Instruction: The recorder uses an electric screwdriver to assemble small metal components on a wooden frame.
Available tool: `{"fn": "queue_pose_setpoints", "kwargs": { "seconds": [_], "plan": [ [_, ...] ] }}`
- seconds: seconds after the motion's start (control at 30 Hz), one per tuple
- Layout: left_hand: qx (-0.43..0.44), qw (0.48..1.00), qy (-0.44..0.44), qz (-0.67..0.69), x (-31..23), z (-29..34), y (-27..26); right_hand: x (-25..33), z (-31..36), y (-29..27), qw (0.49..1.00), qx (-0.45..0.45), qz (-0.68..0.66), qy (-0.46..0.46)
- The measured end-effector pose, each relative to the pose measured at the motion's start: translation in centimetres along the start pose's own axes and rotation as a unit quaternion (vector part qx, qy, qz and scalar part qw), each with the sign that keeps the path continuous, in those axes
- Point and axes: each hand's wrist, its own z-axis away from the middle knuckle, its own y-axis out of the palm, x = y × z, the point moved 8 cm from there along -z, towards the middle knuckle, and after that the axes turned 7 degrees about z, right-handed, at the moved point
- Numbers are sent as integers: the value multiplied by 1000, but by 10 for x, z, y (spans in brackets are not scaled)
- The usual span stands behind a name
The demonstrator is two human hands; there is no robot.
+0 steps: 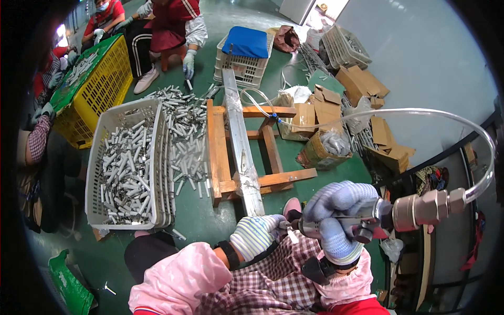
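My left hand (254, 236), in a striped knit glove, pinches a small part whose white end (292, 235) shows beside the fingertips; the fingers hide the rest. Wrapped around a metal pneumatic tool (373, 211) is my right hand (338, 223), in a blue-grey glove. The tool's nose points left and comes up close to the small part; I cannot tell whether they touch. A thick metal coupling (420, 210) joins the tool to a clear air hose (485, 142). Both hands are above my checkered apron (278, 281).
A metal bar (239, 142) lies across a wooden stool frame (216, 152) ahead. To its left, a white crate (157, 173) holds many short grey tubes, with more tubes (186, 128) on the floor. Co-workers sit around a yellow crate (105, 86). Cardboard boxes (328, 107) stand at right.
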Motion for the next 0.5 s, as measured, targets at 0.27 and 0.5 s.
{"fn": "queue_pose_setpoints", "kwargs": {
  "seconds": [0.27,0.5],
  "plan": [
    [-30,999,6,-34,7,-2,3,-3,3,-10,998,-29,-57,-16],
    [-40,993,44,-99,4,-1,4,38,-5,-42,972,-127,-117,-158]
  ]
}}
